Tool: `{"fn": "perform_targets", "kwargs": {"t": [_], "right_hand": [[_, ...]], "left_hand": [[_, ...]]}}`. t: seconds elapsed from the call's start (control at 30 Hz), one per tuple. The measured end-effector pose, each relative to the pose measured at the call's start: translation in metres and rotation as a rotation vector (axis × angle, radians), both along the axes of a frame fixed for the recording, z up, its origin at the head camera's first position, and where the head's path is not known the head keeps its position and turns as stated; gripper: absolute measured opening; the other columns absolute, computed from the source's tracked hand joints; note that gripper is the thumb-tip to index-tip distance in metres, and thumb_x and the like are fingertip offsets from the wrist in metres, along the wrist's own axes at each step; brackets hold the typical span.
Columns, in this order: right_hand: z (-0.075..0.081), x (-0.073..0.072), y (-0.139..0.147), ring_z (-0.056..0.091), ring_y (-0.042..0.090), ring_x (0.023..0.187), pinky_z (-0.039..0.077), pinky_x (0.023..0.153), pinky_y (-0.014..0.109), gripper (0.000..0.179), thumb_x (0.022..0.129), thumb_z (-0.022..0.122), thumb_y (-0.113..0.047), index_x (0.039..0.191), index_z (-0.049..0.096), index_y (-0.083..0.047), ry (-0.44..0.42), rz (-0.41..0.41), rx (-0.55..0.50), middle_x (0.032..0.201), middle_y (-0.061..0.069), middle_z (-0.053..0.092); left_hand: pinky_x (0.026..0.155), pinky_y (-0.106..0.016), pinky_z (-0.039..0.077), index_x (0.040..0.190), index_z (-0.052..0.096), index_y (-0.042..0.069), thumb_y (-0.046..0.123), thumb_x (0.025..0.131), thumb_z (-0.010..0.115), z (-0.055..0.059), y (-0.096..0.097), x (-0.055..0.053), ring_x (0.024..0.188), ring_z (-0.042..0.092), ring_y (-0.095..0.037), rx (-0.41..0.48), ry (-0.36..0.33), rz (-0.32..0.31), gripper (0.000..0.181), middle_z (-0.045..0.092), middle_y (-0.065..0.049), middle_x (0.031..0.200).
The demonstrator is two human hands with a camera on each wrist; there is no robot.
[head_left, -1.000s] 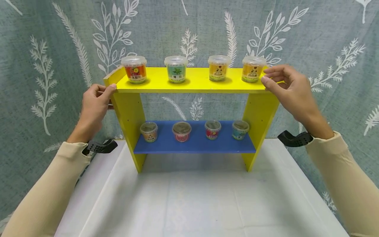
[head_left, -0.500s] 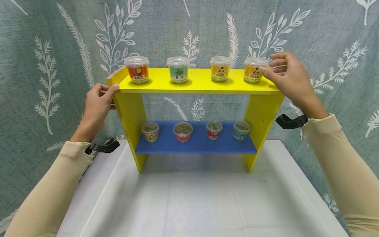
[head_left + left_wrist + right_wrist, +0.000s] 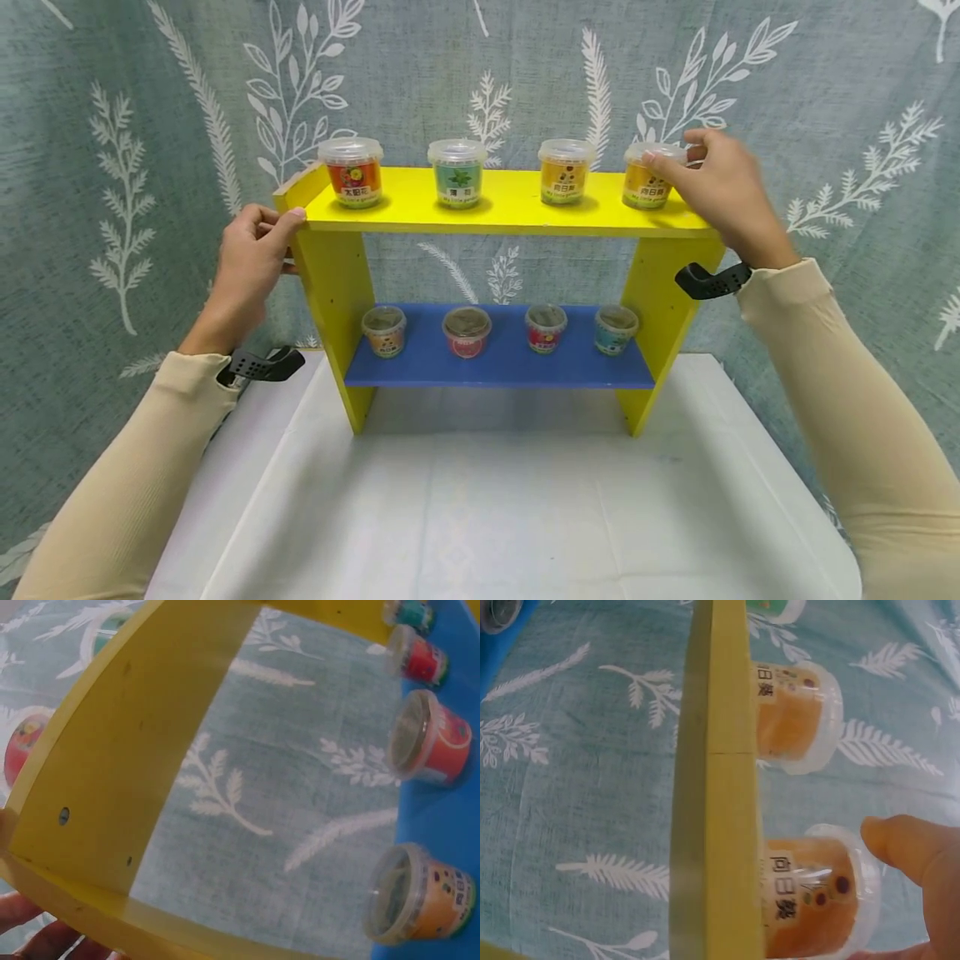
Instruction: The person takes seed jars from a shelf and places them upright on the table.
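Grip at the left end is unchanged: the left hand (image 3: 249, 262) pinches the corner of the yellow shelf unit (image 3: 336, 312), thumb on the front edge, other fingers (image 3: 49, 941) round the outer side. Along its top board (image 3: 510, 200), the red-labelled cup (image 3: 356, 179), green-labelled cup (image 3: 459, 179) and inner yellow-labelled cup (image 3: 564, 177) keep their places. At the far right, the right hand (image 3: 731, 192) has moved inward to the outer yellow-labelled cup (image 3: 642, 187), which stands upright where it was; that likely makes this cup the focus of the work, with the left hand probably steadying the unit.

The left sleeve (image 3: 123, 475) slants up from the lower left; the right sleeve (image 3: 847, 417) mirrors it, its hand bent inward over the board's end. There, thumb and fingers bracket the lid (image 3: 866, 892), thumb in front; whether they pinch it, I cannot tell.
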State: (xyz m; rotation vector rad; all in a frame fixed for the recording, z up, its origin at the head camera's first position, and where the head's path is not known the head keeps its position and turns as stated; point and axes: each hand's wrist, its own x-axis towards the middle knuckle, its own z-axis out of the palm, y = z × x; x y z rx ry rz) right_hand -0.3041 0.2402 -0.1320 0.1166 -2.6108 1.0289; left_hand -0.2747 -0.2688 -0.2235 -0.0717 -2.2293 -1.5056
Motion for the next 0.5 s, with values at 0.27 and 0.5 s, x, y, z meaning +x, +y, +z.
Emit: {"fn": "perform_targets", "kwargs": {"t": [0.27, 0.5], "right_hand": [[-0.0051, -0.0107, -0.0038, 0.050, 0.023, 0.100, 0.043, 0.079, 0.033, 0.096, 0.091, 0.057, -0.071, 0.156, 0.038, -0.003, -0.035, -0.011, -0.006, 0.129, 0.018, 0.052], [-0.0049, -0.0104, -0.0043, 0.048, 0.021, 0.106, 0.042, 0.084, 0.033, 0.099, 0.087, 0.063, -0.074, 0.157, 0.039, -0.008, -0.052, -0.023, -0.061, 0.147, 0.017, 0.045]], "left_hand": [[0.072, -0.023, 0.052, 0.109, 0.049, 0.018, 0.057, 0.101, 0.055, 0.0020, -0.0025, -0.0003, 0.097, 0.058, -0.017, -0.042, -0.004, -0.003, 0.041, 0.052, -0.003, 0.110], [0.072, -0.024, 0.052, 0.108, 0.049, 0.018, 0.056, 0.102, 0.054, 0.0015, -0.0018, -0.0004, 0.097, 0.058, -0.018, -0.039, 0.002, -0.004, 0.039, 0.052, -0.003, 0.110]]}}
